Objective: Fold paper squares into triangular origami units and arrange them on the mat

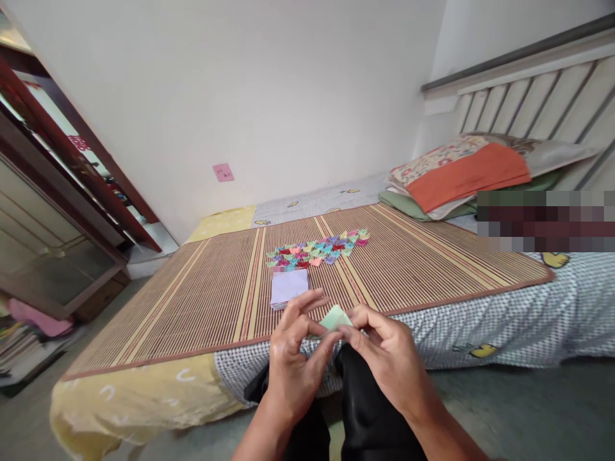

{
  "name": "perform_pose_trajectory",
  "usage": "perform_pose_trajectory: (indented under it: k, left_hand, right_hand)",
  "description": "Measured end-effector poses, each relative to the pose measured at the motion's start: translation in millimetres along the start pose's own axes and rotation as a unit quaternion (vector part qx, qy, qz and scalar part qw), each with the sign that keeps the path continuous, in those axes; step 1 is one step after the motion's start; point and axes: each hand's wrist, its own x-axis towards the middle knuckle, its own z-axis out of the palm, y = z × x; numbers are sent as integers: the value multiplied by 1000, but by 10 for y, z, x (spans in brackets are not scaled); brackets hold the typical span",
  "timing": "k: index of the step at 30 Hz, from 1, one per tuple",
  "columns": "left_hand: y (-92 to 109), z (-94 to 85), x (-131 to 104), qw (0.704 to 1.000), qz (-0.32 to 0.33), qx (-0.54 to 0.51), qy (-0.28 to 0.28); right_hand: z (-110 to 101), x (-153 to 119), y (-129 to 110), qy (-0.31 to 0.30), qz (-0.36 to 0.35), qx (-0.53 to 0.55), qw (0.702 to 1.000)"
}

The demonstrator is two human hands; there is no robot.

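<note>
A small piece of light green folded paper (335, 317) is held between my two hands, just over my knees at the bed's edge. My left hand (296, 349) pinches its left corner between thumb and forefinger, the other fingers raised. On the right side, my right hand (384, 346) grips the paper with thumb and fingertips. Beyond my left hand lies a stack of square paper sheets (289, 287), pale lavender on top. Several small folded paper pieces (317, 248) in many colours stand in rows behind the stack.
A striped bamboo mat (206, 301) covers the bed over patterned sheets (480, 339). Pillows (461, 169) with an orange cloth lie at the right, by the slatted headboard (533, 96). A pink note (223, 173) is on the wall. A cabinet (52, 224) stands at the left.
</note>
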Motion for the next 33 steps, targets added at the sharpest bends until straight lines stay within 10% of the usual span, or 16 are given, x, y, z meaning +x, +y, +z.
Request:
perform_pose_trajectory:
  k: [16,33]
  left_hand:
    - [50,58,-24,946,-213,-231,73]
    - [43,212,-32,918,-276,-269,88]
  right_hand:
    - [-11,-12,-5,99,-134,-107,980]
    - [2,14,-37,86,-148,-121,978]
